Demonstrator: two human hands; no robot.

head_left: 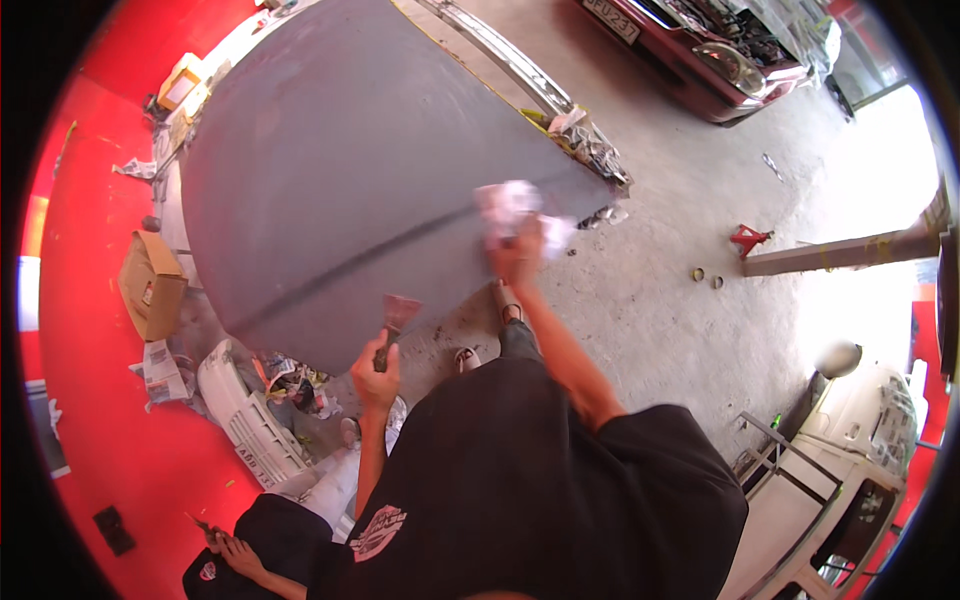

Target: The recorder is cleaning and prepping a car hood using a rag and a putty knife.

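We press a crumpled white rag [515, 210] with our right hand [515, 258] closed on it against the right edge of the grey primed car hood [340, 170]. Our left hand [377, 377] grips a putty knife [393, 325] by its handle, blade up, just over the hood's near edge.

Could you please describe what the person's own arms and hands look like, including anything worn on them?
Both forearms are bare. The left hand and right hand wear no gloves, and no watch or ring is visible. The short sleeves of a loose black T-shirt end near the elbows; the shirt bears a small pale round emblem.
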